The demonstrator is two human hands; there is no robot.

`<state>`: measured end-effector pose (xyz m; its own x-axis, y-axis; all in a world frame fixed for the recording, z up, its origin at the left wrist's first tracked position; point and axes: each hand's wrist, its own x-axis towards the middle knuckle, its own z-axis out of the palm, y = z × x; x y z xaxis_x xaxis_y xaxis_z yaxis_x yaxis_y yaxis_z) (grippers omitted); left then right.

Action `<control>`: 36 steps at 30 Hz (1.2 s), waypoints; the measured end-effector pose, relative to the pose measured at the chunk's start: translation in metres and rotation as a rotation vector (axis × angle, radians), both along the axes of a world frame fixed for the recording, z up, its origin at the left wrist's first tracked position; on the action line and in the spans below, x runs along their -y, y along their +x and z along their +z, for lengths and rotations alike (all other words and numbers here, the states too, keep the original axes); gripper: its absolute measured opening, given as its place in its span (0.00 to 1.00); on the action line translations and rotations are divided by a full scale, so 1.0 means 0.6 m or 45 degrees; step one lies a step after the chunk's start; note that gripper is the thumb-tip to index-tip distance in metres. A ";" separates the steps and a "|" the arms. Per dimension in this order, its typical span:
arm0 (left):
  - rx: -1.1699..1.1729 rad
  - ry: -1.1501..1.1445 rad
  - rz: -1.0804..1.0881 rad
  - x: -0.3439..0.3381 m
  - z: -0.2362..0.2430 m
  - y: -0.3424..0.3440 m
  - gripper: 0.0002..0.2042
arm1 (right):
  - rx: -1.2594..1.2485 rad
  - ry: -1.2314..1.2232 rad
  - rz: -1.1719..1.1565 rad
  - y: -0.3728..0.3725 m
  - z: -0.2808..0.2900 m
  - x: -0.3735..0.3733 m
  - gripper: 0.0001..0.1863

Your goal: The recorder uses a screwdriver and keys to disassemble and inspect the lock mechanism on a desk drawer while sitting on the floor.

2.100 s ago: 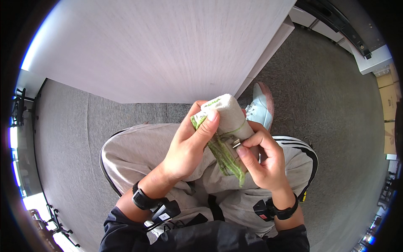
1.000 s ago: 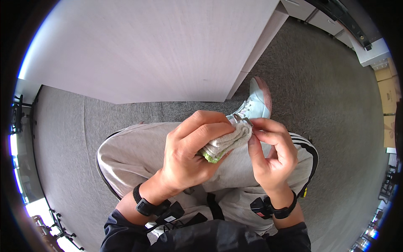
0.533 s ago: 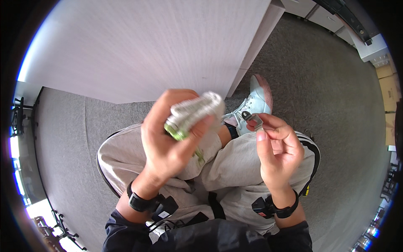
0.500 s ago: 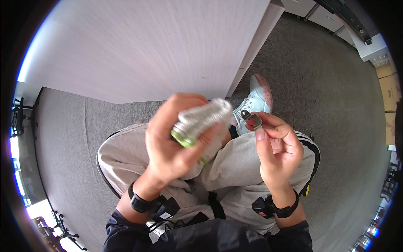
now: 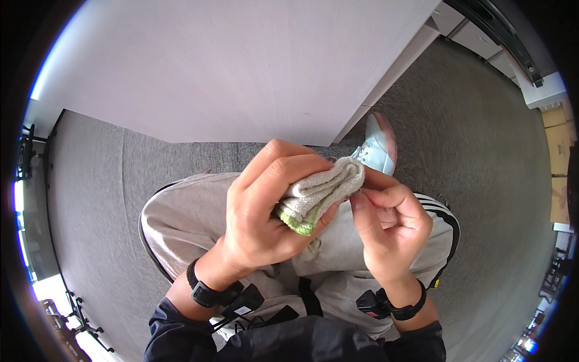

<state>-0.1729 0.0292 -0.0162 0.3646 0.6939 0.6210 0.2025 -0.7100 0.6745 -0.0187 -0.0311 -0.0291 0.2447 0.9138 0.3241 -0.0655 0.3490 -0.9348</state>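
In the middle of the view my left hand (image 5: 259, 208) is wrapped round a folded off-white knitted glove (image 5: 325, 190) with a green hem. Its folded end sticks out between thumb and fingers, toward the right. Close by, my right hand (image 5: 395, 220) is pinched, thumb against fingers, right at that end of the glove. The small flat metal bracket seen in this hand half a second ago is now hidden behind the fingers and the glove. Both hands are above my lap, their fingers nearly meeting.
My crossed legs in light trousers (image 5: 332, 256) lie below the hands. Ahead stands a pale wood-grain panel (image 5: 229, 72); a light blue shoe (image 5: 379, 151) rests by its corner on the grey carpet (image 5: 482, 199). Cardboard boxes (image 5: 558, 142) stand at the far right.
My left hand has moved right and slightly down with the glove, up to my right hand. The metal bracket has gone out of sight behind the glove and fingers. The view has shifted slightly.
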 end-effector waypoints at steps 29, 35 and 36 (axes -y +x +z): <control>-0.051 0.080 0.027 0.017 0.014 0.013 0.17 | 0.455 0.326 -0.134 0.023 -0.017 -0.006 0.10; -0.096 0.144 -0.019 0.017 0.002 0.024 0.20 | 0.214 0.228 -0.143 0.006 -0.019 0.007 0.09; -0.108 0.096 -0.015 0.020 0.003 0.027 0.19 | 0.234 0.217 -0.174 0.009 -0.021 0.008 0.09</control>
<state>-0.1567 0.0169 -0.0142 0.4259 0.6417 0.6379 0.2479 -0.7608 0.5998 -0.0135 -0.0358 -0.0416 0.2848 0.8050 0.5205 0.1581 0.4961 -0.8537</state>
